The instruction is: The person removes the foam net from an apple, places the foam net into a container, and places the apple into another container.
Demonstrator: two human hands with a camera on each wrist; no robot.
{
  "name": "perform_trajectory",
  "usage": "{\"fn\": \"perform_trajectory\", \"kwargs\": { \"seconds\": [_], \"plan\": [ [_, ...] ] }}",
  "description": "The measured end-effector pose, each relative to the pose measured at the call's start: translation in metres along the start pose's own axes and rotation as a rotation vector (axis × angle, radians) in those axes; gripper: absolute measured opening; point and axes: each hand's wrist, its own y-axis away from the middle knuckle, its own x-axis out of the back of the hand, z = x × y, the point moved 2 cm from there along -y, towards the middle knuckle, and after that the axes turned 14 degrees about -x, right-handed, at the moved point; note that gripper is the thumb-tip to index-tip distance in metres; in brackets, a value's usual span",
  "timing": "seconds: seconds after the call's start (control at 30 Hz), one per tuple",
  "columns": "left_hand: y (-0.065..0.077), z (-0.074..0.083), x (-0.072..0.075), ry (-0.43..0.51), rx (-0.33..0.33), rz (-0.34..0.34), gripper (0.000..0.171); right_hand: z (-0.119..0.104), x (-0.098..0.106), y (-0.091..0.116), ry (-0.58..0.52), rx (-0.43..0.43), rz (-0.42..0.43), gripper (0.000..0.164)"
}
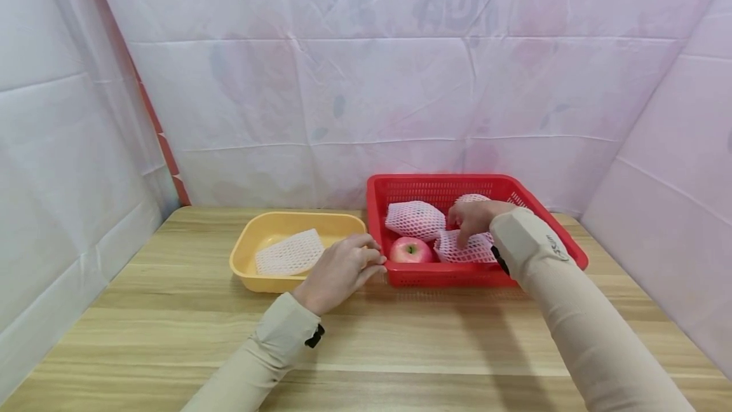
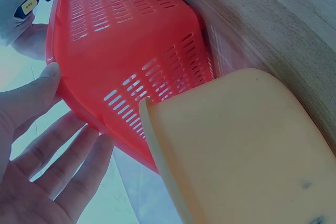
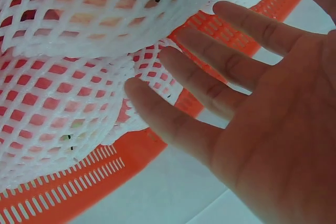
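Note:
My left hand (image 1: pixel 343 269) is at the front left corner of a red plastic basket (image 1: pixel 457 275), fingertips right at its rim. The left wrist view shows that hand's fingers (image 2: pixel 79 166) loosely extended. Over the basket, my right hand (image 1: pixel 474 216) reaches down among fruits in white foam nets. Its fingers (image 3: pixel 184 121) are spread and fairly straight beside the netted fruit (image 3: pixel 52 98). One netted fruit (image 1: pixel 416 220) lies at the back left, another (image 1: pixel 464 248) in front under the right hand. A third (image 1: pixel 471 198) is partly hidden behind it. A bare pink apple (image 1: pixel 410 250) sits in the front left corner.
Left of the basket, close beside it, stands a yellow tray (image 1: pixel 269 283) with an empty, flattened foam net (image 1: pixel 290 253) in it. Both containers rest on a wooden table (image 1: pixel 366 348). White cloth (image 1: pixel 389 94) hangs behind and at both sides.

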Motion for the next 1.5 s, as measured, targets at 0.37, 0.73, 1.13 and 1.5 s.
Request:
{"fn": "perform_trajectory", "kwargs": {
  "seconds": [0.37, 0.73, 1.13, 1.5],
  "plan": [
    [-0.001, 0.001, 0.000, 0.005, 0.005, -0.001, 0.016, 0.001, -0.002, -0.006, -0.035, -0.134, -0.055, 0.088],
    [0.000, 0.001, 0.001, 0.012, 0.004, 0.002, 0.016, -0.011, -0.009, 0.010, 0.018, -0.229, 0.027, 0.085],
    [0.000, 0.001, 0.001, 0.016, 0.003, 0.007, 0.016, -0.018, -0.020, 0.044, -0.331, -0.394, 0.124, 0.047],
    [0.000, 0.002, 0.001, 0.018, 0.018, -0.004, 0.017, -0.015, -0.015, 0.040, -0.208, -0.355, 0.082, 0.099]
  ]
}}
